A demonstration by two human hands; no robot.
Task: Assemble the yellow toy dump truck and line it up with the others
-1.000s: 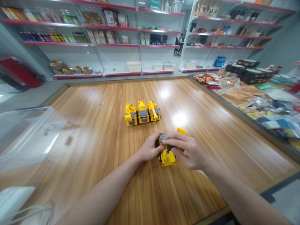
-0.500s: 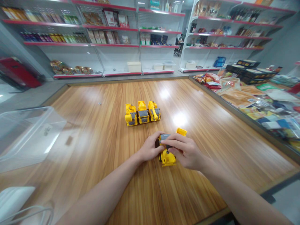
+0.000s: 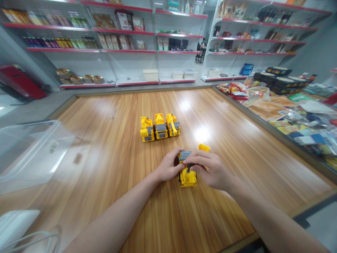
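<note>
A yellow toy construction truck [image 3: 189,178] with a grey cab part stands on the wooden table, pointing away from me. My left hand [image 3: 170,165] is closed around its left side, thumb across the near part. Over the truck's middle, my right hand [image 3: 207,168] pinches a small black piece [image 3: 190,166], mostly covered by the fingers; its lower end meets the yellow body. Beyond that hand a yellow scoop-like part [image 3: 204,147] shows; whether it joins the truck is hidden. Farther off, three yellow toy trucks [image 3: 161,130] with grey windows stand side by side.
At the left lies a clear plastic bin [image 3: 34,154], with a white device [image 3: 17,226] and cables nearer. A tiny shiny bit [image 3: 112,116] rests on the far left tabletop. Packaged goods [image 3: 279,109] crowd the right side, and stocked shelves [image 3: 129,51] stand behind.
The fingers of my right hand have shifted and curled slightly around the black piece, uncovering more of the grey cab. The truck has barely moved; my left hand stays put.
</note>
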